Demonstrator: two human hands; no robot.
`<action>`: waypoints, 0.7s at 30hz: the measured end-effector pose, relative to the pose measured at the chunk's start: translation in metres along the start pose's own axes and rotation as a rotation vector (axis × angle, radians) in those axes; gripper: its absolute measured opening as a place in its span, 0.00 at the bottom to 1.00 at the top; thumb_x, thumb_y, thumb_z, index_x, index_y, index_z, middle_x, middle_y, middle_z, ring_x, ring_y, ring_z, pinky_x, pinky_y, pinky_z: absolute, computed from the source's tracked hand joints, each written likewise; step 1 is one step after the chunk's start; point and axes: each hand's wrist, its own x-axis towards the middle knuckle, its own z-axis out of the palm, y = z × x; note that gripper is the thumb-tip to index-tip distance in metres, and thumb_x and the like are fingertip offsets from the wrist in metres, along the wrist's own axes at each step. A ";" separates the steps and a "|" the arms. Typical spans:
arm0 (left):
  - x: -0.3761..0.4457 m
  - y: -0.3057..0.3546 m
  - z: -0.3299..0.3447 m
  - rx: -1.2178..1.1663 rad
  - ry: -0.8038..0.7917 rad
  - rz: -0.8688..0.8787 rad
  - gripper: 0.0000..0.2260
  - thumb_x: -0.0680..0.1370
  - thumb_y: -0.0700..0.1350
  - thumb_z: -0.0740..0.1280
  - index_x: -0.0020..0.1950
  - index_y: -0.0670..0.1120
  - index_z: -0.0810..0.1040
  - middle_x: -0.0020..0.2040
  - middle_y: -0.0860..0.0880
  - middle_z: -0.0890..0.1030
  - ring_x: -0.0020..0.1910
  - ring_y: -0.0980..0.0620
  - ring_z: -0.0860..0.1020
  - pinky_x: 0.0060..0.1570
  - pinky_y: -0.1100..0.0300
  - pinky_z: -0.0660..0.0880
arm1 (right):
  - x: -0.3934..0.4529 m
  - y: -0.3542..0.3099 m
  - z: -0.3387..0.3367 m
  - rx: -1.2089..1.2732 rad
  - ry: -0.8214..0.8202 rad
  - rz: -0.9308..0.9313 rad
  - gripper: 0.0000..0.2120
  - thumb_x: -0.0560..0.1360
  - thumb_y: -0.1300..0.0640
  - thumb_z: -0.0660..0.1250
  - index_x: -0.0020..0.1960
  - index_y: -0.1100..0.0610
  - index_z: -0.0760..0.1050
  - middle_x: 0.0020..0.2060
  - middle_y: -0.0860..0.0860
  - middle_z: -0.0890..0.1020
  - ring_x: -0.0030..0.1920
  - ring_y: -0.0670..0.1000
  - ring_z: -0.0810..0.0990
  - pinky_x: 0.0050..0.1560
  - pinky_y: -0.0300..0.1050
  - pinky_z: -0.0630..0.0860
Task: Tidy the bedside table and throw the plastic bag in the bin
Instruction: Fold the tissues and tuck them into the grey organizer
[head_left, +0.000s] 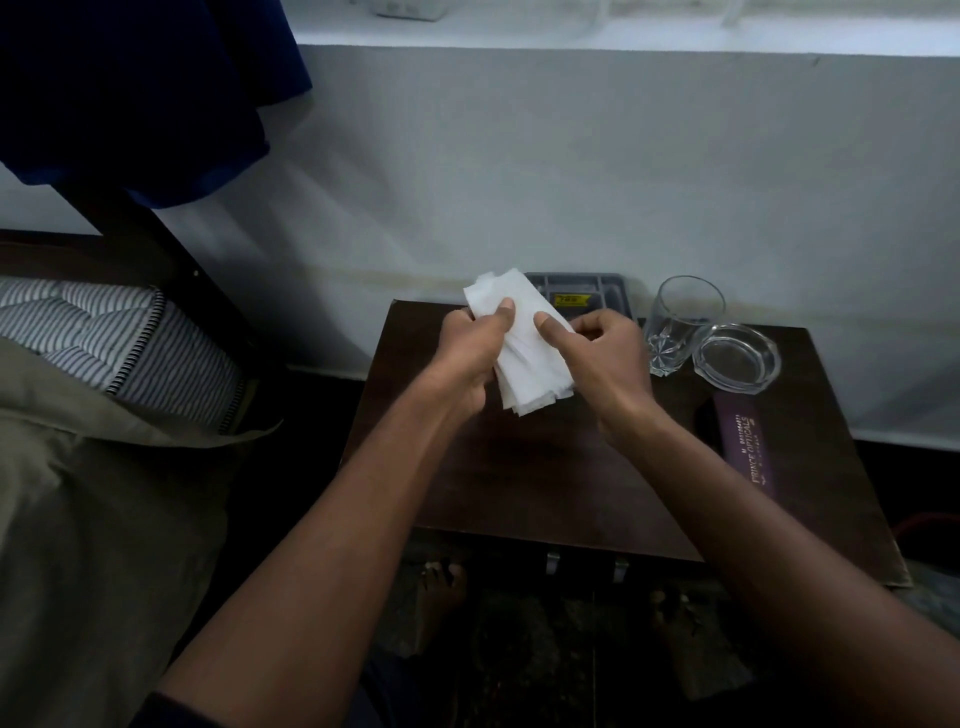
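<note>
A folded white plastic bag is held up over the back of the dark wooden bedside table. My left hand grips its left edge, thumb on top. My right hand pinches its right edge, thumb pressed on the bag. The bag's lower end hangs between my two wrists. No bin is in view.
A grey tray lies at the table's back edge, partly behind the bag. A clear drinking glass, a glass ashtray and a purple spectacle case stand on the right. A bed with a striped pillow is to the left.
</note>
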 end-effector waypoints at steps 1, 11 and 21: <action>0.000 0.000 -0.001 -0.024 -0.006 -0.010 0.11 0.84 0.45 0.68 0.63 0.40 0.79 0.53 0.46 0.86 0.50 0.48 0.85 0.49 0.52 0.83 | 0.000 0.000 -0.001 -0.023 0.000 -0.023 0.17 0.70 0.40 0.77 0.43 0.54 0.82 0.41 0.49 0.86 0.44 0.53 0.86 0.48 0.60 0.84; 0.000 0.003 -0.003 -0.096 0.023 -0.066 0.11 0.88 0.45 0.61 0.65 0.40 0.77 0.54 0.45 0.84 0.50 0.48 0.84 0.52 0.51 0.82 | -0.004 -0.004 -0.001 -0.111 0.181 -0.133 0.10 0.72 0.47 0.75 0.38 0.52 0.83 0.34 0.45 0.85 0.39 0.50 0.84 0.44 0.52 0.83; -0.002 0.005 -0.002 -0.246 0.007 -0.124 0.15 0.89 0.45 0.57 0.68 0.39 0.78 0.56 0.43 0.85 0.50 0.46 0.84 0.45 0.52 0.81 | 0.001 -0.010 0.003 0.752 -0.210 0.244 0.02 0.80 0.64 0.72 0.52 0.60 0.80 0.46 0.55 0.86 0.44 0.52 0.85 0.40 0.45 0.85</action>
